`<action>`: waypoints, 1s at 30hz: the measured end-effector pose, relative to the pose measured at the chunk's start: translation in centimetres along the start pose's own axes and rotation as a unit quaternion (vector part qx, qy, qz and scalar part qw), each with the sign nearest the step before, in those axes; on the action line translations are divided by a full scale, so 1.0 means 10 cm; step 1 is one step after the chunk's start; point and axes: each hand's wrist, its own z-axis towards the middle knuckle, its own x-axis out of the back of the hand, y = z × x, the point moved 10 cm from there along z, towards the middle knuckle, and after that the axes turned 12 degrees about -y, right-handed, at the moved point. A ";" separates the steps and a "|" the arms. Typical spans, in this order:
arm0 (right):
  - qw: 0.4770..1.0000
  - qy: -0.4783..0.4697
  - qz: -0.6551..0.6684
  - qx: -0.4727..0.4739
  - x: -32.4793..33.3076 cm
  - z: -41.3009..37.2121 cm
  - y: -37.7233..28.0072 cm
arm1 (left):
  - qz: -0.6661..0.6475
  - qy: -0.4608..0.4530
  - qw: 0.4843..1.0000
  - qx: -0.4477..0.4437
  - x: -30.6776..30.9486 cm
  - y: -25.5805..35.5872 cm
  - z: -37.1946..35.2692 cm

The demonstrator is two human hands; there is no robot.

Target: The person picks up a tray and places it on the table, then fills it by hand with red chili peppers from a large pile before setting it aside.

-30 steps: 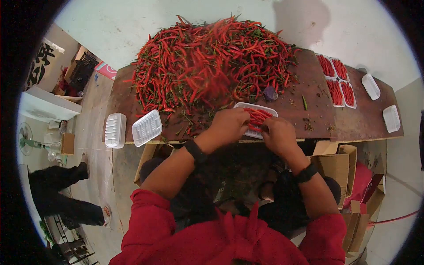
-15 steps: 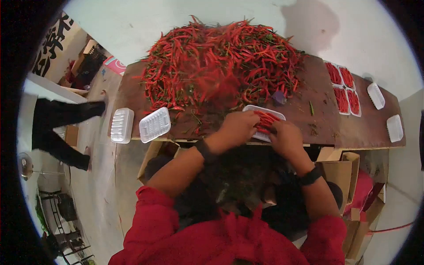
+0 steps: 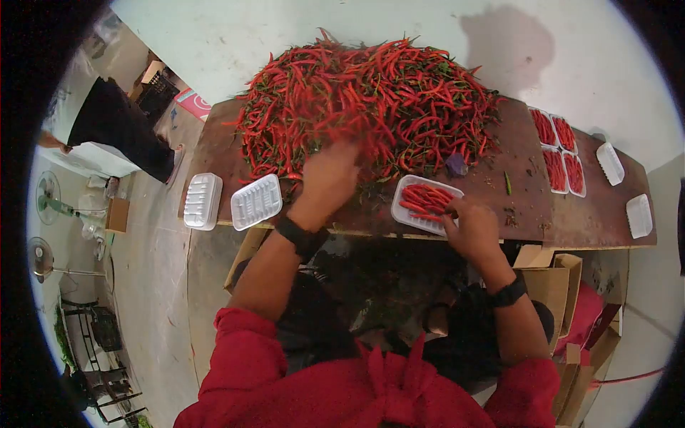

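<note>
A big heap of red chilies [image 3: 428, 107] with green stems covers the back of the brown table. My left hand [image 3: 330, 175] is at the heap's front edge; its fingers are blurred over the chilies, so their grip cannot be made out. A white tray [image 3: 401, 212] near the table's front edge holds a small bunch of red chilies [image 3: 427, 199]. At the tray's right side, my right hand [image 3: 474, 227] has its fingers closed at the ends of that bunch.
Empty white trays [image 3: 257, 202] and stacked trays [image 3: 203, 202] lie at the left. Several filled trays [image 3: 556, 170] stand at the right, near two empty ones [image 3: 610, 163]. Cardboard boxes [image 3: 544, 285] sit below. Another person [image 3: 118, 125] is at the far left.
My left hand has moved from the tray up and left to the heap. My right hand remains at the tray's right side. The other person has moved in the background.
</note>
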 end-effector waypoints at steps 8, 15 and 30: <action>0.999 -0.016 0.028 0.021 -0.02 0.02 -0.15 | 0.080 -0.070 0.992 0.063 -0.24 -0.35 -0.01; 0.930 -0.068 0.358 0.044 -0.22 0.04 -0.28 | -0.217 -0.121 0.969 -0.018 -0.02 0.11 -0.23; 0.647 -0.232 0.718 -0.115 -0.72 -0.23 -0.33 | -0.317 -0.229 0.903 -0.176 -0.21 0.77 -0.58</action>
